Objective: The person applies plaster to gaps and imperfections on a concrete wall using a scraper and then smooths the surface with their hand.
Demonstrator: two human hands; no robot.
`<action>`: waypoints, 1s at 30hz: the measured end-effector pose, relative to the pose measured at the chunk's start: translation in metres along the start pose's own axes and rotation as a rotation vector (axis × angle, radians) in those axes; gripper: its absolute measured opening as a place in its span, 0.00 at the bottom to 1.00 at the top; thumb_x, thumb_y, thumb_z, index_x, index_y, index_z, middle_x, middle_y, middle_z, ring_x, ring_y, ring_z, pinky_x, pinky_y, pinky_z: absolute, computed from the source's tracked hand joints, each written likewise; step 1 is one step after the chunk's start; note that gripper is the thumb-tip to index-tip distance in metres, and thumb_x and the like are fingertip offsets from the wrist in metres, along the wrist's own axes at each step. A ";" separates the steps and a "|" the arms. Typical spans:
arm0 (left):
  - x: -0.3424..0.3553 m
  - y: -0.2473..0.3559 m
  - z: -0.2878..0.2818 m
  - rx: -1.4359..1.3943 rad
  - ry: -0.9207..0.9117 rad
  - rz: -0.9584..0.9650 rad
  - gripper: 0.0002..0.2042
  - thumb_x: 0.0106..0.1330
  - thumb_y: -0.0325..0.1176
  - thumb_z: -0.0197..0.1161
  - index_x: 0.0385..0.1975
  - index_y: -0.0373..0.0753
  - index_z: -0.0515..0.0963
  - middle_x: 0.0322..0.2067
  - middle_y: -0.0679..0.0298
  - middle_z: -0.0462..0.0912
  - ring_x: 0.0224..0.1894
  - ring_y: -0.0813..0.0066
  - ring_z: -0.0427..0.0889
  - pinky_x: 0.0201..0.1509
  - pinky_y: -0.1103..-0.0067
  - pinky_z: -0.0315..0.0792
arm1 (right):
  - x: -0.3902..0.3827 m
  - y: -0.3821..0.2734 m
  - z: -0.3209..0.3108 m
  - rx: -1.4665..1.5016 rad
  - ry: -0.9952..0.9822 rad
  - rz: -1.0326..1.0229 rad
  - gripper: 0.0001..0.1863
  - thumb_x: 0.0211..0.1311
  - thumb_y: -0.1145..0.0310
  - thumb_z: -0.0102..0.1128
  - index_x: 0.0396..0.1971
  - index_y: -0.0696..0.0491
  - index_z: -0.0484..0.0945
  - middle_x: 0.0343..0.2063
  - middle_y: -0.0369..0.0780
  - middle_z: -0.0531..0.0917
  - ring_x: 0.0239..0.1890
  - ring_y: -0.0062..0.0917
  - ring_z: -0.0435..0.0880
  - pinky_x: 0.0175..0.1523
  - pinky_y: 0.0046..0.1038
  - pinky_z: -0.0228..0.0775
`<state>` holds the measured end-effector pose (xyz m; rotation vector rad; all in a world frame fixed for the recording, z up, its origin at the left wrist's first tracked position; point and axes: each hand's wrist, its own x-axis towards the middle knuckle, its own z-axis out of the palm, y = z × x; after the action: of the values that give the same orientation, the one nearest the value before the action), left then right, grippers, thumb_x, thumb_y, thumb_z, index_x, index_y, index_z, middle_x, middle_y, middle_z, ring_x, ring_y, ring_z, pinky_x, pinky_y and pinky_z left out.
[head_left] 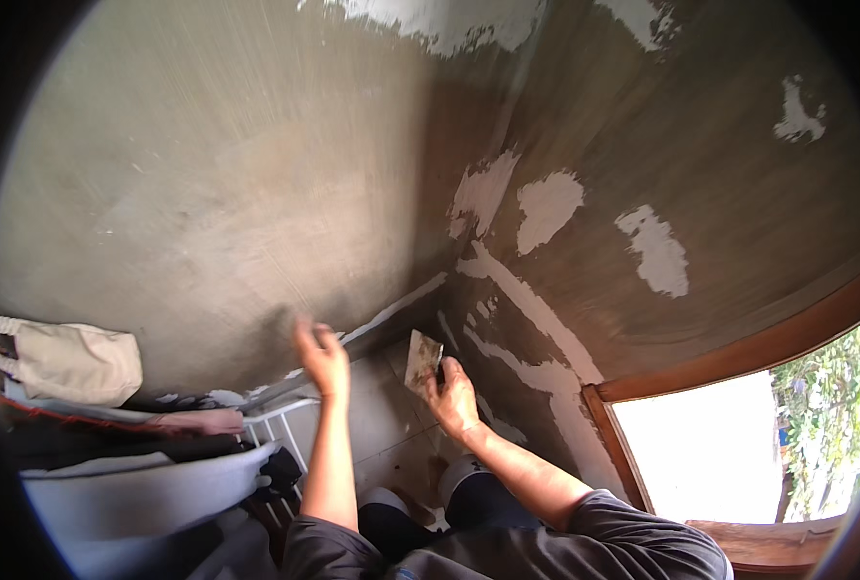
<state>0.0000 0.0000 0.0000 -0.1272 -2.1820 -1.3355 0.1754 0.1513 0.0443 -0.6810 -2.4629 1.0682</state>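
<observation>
So the right hand [456, 398] is a bit right of center frame, thumb and fingers pinched around a flat, pale, roughly rectangular plate smeared with dark grime [422, 361]. The plate's long axis runs pretty much top to bottom in the picture. Its upper end points at the top of the frame, with a corner at upper left, and the hand grips it from the lower right.

Left hand [324, 363] is left of center, fingers loosely spread and blurry, nothing visible in it. It's by the grey-brown plastered wall [188, 222], can't tell if it's touching.

The darker brown wall [739, 213] at upper right has ragged whitish patches [549, 211]. Lower left there's a white metal rack [292, 435] with clothes, plus a beige folded cloth [77, 360] up against the wall. Reddish-brown wooden window frame [836, 314] at lower right, pale tiled floor [377, 454] at bottom center.
</observation>
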 end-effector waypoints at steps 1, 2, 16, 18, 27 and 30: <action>-0.030 0.012 0.006 -0.162 -0.261 -0.038 0.10 0.72 0.31 0.54 0.47 0.33 0.75 0.45 0.50 0.79 0.49 0.54 0.80 0.60 0.67 0.70 | 0.003 0.001 -0.008 -0.001 0.055 -0.034 0.12 0.62 0.68 0.62 0.36 0.59 0.72 0.34 0.54 0.78 0.38 0.54 0.79 0.42 0.46 0.72; -0.063 0.032 0.017 -0.363 -0.409 -0.232 0.10 0.73 0.33 0.54 0.42 0.32 0.75 0.40 0.54 0.79 0.41 0.59 0.81 0.51 0.70 0.74 | 0.005 0.005 -0.015 -0.049 0.109 -0.119 0.11 0.62 0.68 0.61 0.35 0.60 0.71 0.34 0.53 0.78 0.37 0.55 0.79 0.40 0.47 0.72; -0.102 0.254 -0.081 -0.362 -0.725 -0.459 0.26 0.74 0.52 0.55 0.35 0.29 0.78 0.27 0.56 0.81 0.32 0.76 0.75 0.38 0.74 0.71 | -0.033 -0.070 -0.163 -0.077 -0.069 -0.407 0.16 0.49 0.77 0.64 0.41 0.57 0.80 0.41 0.45 0.83 0.42 0.41 0.83 0.45 0.37 0.78; -0.098 0.260 -0.076 -0.234 -0.727 -0.457 0.26 0.74 0.52 0.55 0.33 0.28 0.78 0.24 0.56 0.81 0.30 0.74 0.76 0.36 0.73 0.71 | -0.037 -0.074 -0.173 -0.103 -0.067 -0.443 0.19 0.50 0.75 0.64 0.46 0.55 0.79 0.43 0.45 0.83 0.43 0.41 0.82 0.47 0.37 0.78; -0.080 0.268 -0.020 -0.139 -0.632 0.012 0.21 0.74 0.41 0.52 0.27 0.28 0.77 0.23 0.43 0.80 0.27 0.42 0.81 0.30 0.60 0.73 | -0.072 -0.080 -0.284 -0.004 0.073 -0.308 0.13 0.59 0.79 0.63 0.45 0.56 0.81 0.40 0.47 0.83 0.43 0.39 0.84 0.47 0.36 0.77; -0.066 0.287 -0.006 -0.100 -0.612 0.131 0.20 0.74 0.40 0.52 0.23 0.31 0.76 0.22 0.45 0.80 0.25 0.43 0.81 0.28 0.58 0.74 | -0.099 -0.053 -0.323 -0.156 0.343 -0.150 0.10 0.61 0.81 0.60 0.42 0.57 0.80 0.35 0.46 0.82 0.40 0.39 0.82 0.46 0.36 0.75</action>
<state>0.1619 0.1508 0.1943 -0.7951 -2.5310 -1.4631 0.4048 0.2493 0.2787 -0.6516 -2.2702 0.6472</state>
